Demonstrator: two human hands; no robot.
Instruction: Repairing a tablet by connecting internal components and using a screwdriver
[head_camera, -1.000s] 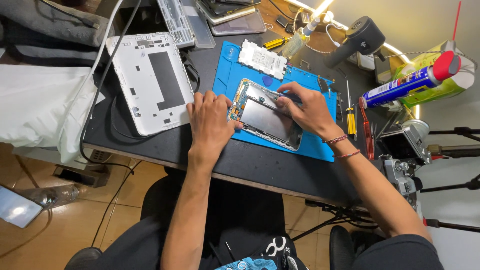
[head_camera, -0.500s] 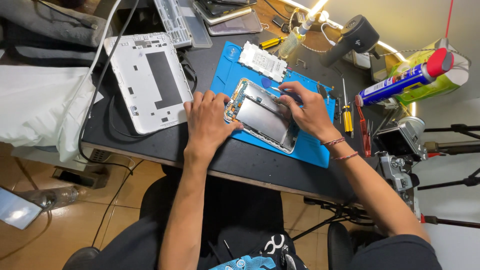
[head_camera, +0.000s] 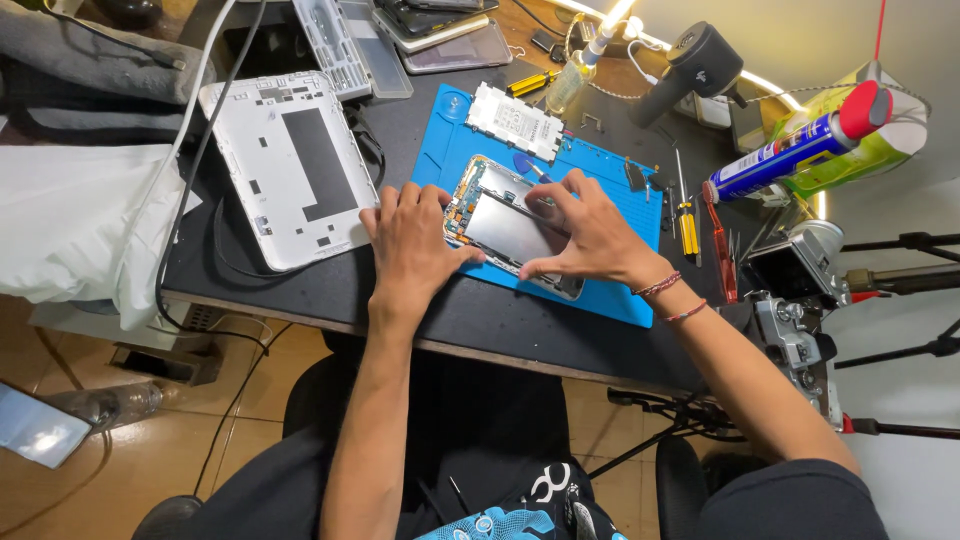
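Blue mat, one opened tablet under two hands: left flat, right pinching its edge.

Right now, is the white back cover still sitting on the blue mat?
No, the white back cover lies on the dark desk, left of the blue mat, beside the left hand.

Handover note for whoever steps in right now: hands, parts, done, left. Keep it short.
Left hand: flat on the opened tablet's left edge, steadying it. Right hand: pressing on the tablet's right side, holding a thin blue-tipped tool.
Tablet lies on the blue mat. White back cover is off, lying to the left; white battery pack is out, at the mat's top.
Left: inner work and reassembly, apparently.
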